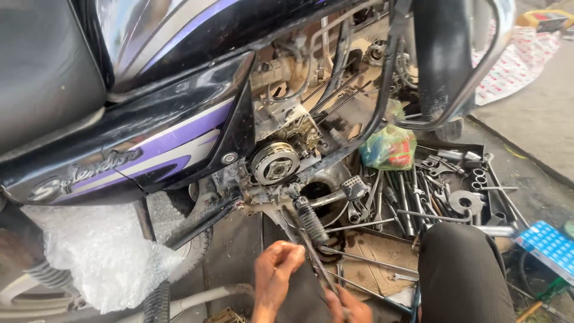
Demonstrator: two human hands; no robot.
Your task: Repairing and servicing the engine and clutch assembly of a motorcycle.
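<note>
Two hands down low at the bottom of my view, under the side of the motorcycle (149, 119). My left hand (276, 263) is curled into a loose fist, fingers folded in, knuckles up — whether anything sits inside that fist I cannot tell. It is just beside a long thin metal rod (315, 263) that slants down from the engine area toward me. My right hand (348, 308) is at the very edge of the view, fingers closed around the lower end of that rod, pinching it — only part of the hand shows.

Above the rod there is a footrest with a ribbed black rubber sleeve (310, 222), jutting out from the frame. Higher up, the engine's side is open and a round toothed clutch (274, 162) sits exposed, silver and greasy, right under the black and purple side panel (173, 143).

Off to my right, my knee in dark trousers (463, 269) fills the corner. Behind it lies a black tray of tools (485, 200) — spanners, sockets, long bars, all heaped together. A green and red plastic bag (390, 146) rests near the tray's back edge, beside the curved chrome guard bar (478, 72). Flat brown cardboard (379, 254) lies on the ground under the rod, with a few loose spanners on it.

On my left, clear bubble wrap (98, 251) is bunched over the rear wheel area.
</note>
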